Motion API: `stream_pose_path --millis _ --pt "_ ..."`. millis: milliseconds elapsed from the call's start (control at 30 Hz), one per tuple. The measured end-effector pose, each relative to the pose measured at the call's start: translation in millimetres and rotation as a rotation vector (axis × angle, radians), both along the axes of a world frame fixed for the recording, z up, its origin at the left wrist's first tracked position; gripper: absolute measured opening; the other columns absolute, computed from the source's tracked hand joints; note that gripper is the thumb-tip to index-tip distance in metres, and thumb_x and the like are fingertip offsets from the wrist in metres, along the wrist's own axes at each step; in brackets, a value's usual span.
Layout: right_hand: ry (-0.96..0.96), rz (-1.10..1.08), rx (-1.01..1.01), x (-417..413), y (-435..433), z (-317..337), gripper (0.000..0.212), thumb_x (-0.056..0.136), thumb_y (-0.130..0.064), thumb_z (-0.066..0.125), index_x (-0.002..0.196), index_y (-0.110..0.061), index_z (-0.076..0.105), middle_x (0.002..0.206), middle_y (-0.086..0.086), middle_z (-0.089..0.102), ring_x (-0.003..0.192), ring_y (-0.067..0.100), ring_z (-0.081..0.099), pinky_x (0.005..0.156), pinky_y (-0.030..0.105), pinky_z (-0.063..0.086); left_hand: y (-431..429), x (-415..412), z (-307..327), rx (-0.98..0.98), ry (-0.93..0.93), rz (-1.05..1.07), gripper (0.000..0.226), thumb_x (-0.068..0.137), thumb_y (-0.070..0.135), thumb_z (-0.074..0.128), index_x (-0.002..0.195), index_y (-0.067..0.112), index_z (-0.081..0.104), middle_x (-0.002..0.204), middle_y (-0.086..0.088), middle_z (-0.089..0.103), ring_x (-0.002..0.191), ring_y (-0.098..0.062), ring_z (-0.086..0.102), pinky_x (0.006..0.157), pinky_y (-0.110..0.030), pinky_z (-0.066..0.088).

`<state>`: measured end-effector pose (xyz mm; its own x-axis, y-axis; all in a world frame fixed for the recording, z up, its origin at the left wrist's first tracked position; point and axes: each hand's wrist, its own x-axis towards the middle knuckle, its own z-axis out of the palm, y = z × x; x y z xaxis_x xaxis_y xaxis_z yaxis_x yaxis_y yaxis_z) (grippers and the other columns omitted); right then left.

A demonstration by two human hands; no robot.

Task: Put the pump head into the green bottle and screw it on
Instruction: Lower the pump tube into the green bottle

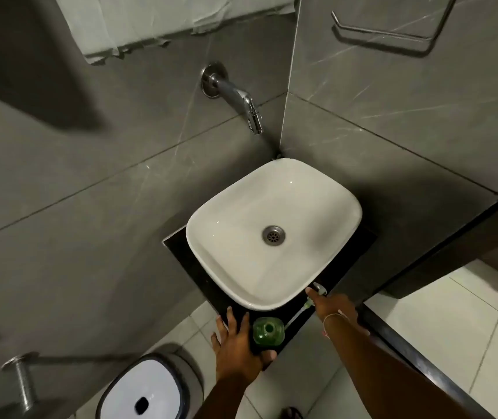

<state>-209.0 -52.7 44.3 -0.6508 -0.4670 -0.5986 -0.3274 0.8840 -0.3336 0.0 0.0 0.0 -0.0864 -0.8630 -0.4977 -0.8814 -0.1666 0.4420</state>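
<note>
The green bottle (268,331) stands upright with its neck uncovered on the near corner of the black counter (211,285). My left hand (235,343) lies flat just left of it with fingers spread, and its thumb curls round the bottle's near side. The pump head (320,288) lies on the counter by the basin's right front corner. Its thin tube (299,311) points back toward the bottle. My right hand (336,309) rests over the pump's collar, with the index fingertip touching the head. The hand hides its other fingers, so a grip is not visible.
A white basin (208,225) fills most of the counter, with a wall tap (241,101) above it. A white-lidded bin (142,391) stands on the floor at the lower left. A dark partition edge (422,361) runs close along the right.
</note>
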Motion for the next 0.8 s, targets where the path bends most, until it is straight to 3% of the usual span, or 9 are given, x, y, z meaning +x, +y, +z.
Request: stream_pose_path --millis 100,200,233,333,467,567,633,700,800 --pt "-0.003 -0.007 -0.019 4 -4 -2 0.079 0.07 -0.068 0.066 0.113 -0.002 0.062 0.119 0.026 0.064 0.105 0.046 0.064 0.099 0.063 0.044 -4 0 0 0.012 0.046 0.059 0.104 0.061 0.065 0.072 0.147 0.036 0.021 0.162 -0.009 -0.007 0.146 -0.039 -0.011 0.118 -0.06 0.004" --pt "-0.002 -0.037 -0.049 5 -5 -5 0.071 0.072 -0.063 0.069 0.102 0.001 0.066 0.076 0.017 0.067 0.063 0.035 0.07 0.08 0.048 0.058 -4 -2 -1 0.016 0.069 0.071 0.101 0.061 0.062 0.073 0.146 0.042 0.023 0.162 -0.008 -0.008 0.147 -0.039 -0.01 0.117 -0.062 0.004" --pt "0.002 -0.025 -0.066 4 -5 -9 0.068 0.073 -0.061 0.069 0.1 0.002 0.067 0.074 0.017 0.068 0.063 0.034 0.069 0.077 0.043 0.059 -4 -3 -2 0.016 0.077 0.071 0.1 0.06 0.062 0.074 0.145 0.043 0.024 0.162 -0.008 -0.008 0.147 -0.039 -0.01 0.117 -0.063 0.004" --pt "-0.014 -0.019 -0.061 2 -5 -18 0.069 0.073 -0.06 0.07 0.101 0.003 0.068 0.109 0.025 0.071 0.098 0.04 0.068 0.09 0.043 0.054 -5 -4 -5 0.006 0.103 0.086 0.1 0.058 0.06 0.075 0.143 0.046 0.025 0.162 -0.007 -0.007 0.147 -0.039 -0.01 0.117 -0.064 0.003" --pt "-0.089 -0.083 -0.074 1 -5 -26 0.066 0.075 -0.055 0.07 0.104 0.004 0.068 0.111 0.026 0.07 0.096 0.039 0.069 0.091 0.045 0.055 -5 -4 -5 0.007 0.125 0.1 0.093 0.057 0.059 0.076 0.139 0.046 0.034 0.163 -0.007 -0.007 0.147 -0.037 -0.011 0.117 -0.063 0.001" --pt "-0.118 -0.189 -0.117 4 1 -9 0.062 0.079 -0.051 0.069 0.107 0.005 0.066 0.114 0.027 0.067 0.102 0.042 0.065 0.085 0.04 0.051 -6 -2 -6 -0.007 0.132 0.112 0.07 0.057 0.056 0.079 0.121 0.044 0.054 0.163 -0.006 -0.005 0.148 -0.034 -0.011 0.118 -0.062 0.0" --pt "-0.085 -0.251 -0.278 9 15 10 0.045 0.081 -0.051 0.067 0.083 -0.006 0.07 0.09 0.02 0.07 0.088 0.04 0.063 0.077 0.039 0.044 -7 0 -7 -0.022 0.117 0.101 0.064 0.056 0.057 0.079 0.115 0.044 0.057 0.163 -0.005 -0.004 0.148 -0.033 -0.011 0.118 -0.061 0.0" --pt "-0.085 -0.261 -0.521 18 38 30 0.04 0.079 -0.056 0.065 0.068 -0.018 0.068 0.074 0.008 0.068 0.078 0.029 0.063 0.08 0.043 0.051 -7 0 -7 -0.031 0.113 0.086 0.064 0.056 0.059 0.078 0.115 0.045 0.057 0.163 -0.005 -0.005 0.148 -0.033 -0.011 0.118 -0.062 0.0" --pt "-0.092 -0.141 -0.775 41 73 58 0.039 0.074 -0.066 0.061 0.087 -0.03 0.071 0.094 -0.006 0.071 0.09 0.015 0.065 0.082 0.042 0.055 -6 1 -5 -0.042 0.123 0.077 0.067 0.056 0.061 0.077 0.118 0.047 0.055 0.163 -0.005 -0.005 0.148 -0.032 -0.013 0.117 -0.063 -0.001"
